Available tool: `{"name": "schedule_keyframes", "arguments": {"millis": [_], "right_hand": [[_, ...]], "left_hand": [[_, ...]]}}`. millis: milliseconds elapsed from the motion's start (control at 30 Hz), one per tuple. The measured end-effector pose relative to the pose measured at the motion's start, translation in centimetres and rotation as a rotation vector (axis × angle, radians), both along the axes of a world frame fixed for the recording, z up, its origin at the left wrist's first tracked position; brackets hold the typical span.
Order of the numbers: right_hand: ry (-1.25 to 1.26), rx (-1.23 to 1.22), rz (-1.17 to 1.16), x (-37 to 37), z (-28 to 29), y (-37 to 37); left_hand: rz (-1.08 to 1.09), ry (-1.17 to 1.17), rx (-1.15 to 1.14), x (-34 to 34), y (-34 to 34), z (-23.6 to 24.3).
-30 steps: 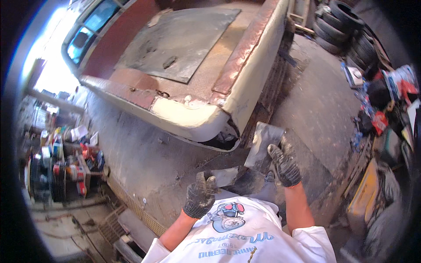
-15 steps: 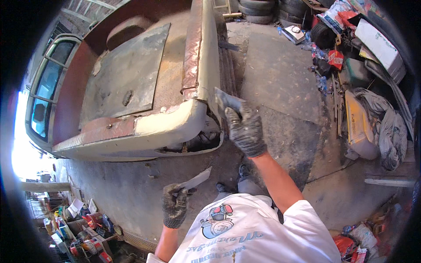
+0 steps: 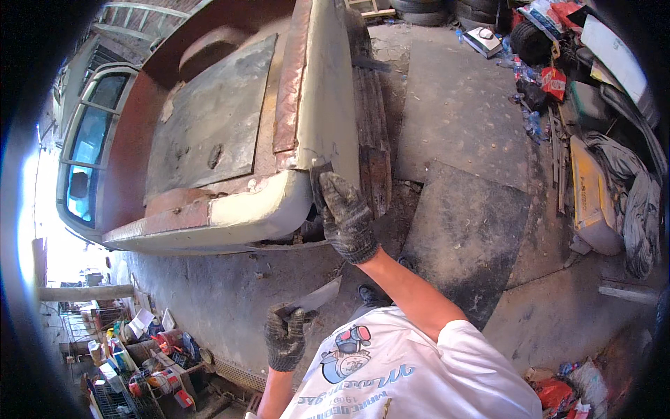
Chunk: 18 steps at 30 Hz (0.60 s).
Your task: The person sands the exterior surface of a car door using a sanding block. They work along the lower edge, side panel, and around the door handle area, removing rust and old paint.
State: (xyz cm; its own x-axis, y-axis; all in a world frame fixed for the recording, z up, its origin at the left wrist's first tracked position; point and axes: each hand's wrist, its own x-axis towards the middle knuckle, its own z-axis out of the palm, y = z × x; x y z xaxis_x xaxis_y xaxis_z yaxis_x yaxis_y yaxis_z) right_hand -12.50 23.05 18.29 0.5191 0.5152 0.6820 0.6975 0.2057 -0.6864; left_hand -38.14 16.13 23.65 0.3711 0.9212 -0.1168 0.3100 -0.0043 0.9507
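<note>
Black-and-grey gloves cover both hands. My right hand (image 3: 345, 220) grips a flat dark putty spreader (image 3: 319, 183), mostly hidden by the fingers, and holds it against the rear corner of a pickup truck bed (image 3: 324, 112). That bed has cream outer panels and dull red paint inside. Below the corner is a dark opening, partly behind the right hand. Lower down, in front of my body, my left hand (image 3: 286, 340) is closed around a flat grey spreader plate (image 3: 319, 296), which points up to the right and touches nothing else.
A loose dark sheet (image 3: 216, 105) lies inside the bed. Flat dark mats (image 3: 464, 237) cover floor right of the truck. A yellow-and-grey panel (image 3: 593, 199), bundled grey cloth and bottles line the right side. Boxes and tools (image 3: 150, 363) crowd the lower left; tyres (image 3: 419, 10) stand far back.
My right hand has moved left and slightly down, bringing its spreader from beside the truck onto the bed's corner. My left hand still holds its plate. The whole view has shifted a little.
</note>
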Motion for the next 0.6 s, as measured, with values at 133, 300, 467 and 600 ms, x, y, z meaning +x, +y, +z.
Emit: {"name": "schedule_keyframes", "arguments": {"millis": [133,300,467,600], "right_hand": [[-0.059,-0.011,0.085,2.2,-0.9,-1.4],[-0.051,0.03,0.135,4.5,-1.4,-0.5],[-0.201,0.125,0.164,4.4,-2.4,1.7],[-0.231,0.018,0.199,7.2,-2.5,0.7]], "left_hand": [[0.002,0.033,0.037,0.2,-0.2,0.0],[0.045,0.101,0.029,0.8,-0.9,0.3],[0.009,0.227,0.098,2.1,-1.4,1.2],[0.034,0.244,0.049,3.2,-2.0,2.2]]}}
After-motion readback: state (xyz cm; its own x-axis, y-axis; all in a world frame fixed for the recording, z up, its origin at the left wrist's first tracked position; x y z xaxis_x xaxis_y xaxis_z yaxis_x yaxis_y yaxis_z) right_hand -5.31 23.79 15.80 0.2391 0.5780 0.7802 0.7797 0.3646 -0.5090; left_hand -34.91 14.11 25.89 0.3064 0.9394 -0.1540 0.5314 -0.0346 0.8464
